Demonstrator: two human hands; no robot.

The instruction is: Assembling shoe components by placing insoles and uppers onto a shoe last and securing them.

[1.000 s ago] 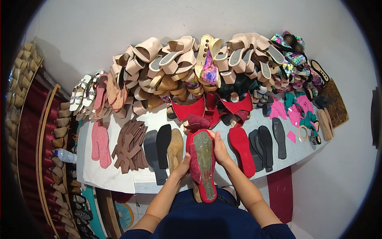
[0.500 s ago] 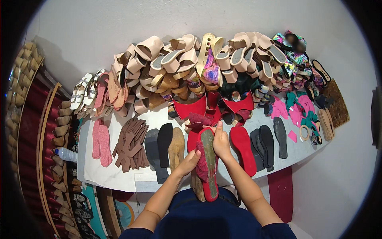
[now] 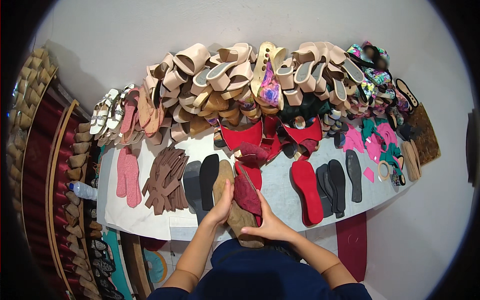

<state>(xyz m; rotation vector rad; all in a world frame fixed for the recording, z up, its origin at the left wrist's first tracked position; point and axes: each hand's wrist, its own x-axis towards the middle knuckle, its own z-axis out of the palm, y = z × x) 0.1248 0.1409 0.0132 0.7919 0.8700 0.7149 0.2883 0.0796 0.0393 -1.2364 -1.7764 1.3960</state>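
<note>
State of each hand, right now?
Left hand: partly closed, holding the wooden shoe last at its left side.
Right hand: partly closed, holding the last's right side, against the red upper.

Head-worn fisheye view, facing down, near the hands (image 3: 221, 206), table (image 3: 278, 192) beyond

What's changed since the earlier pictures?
The red shoe piece has been rolled so its dark red upper faces the camera, hiding most of its grey-green underside. The right hand has moved toward the picture's lower edge. The red sole and brown pieces on the table stay put.
</note>
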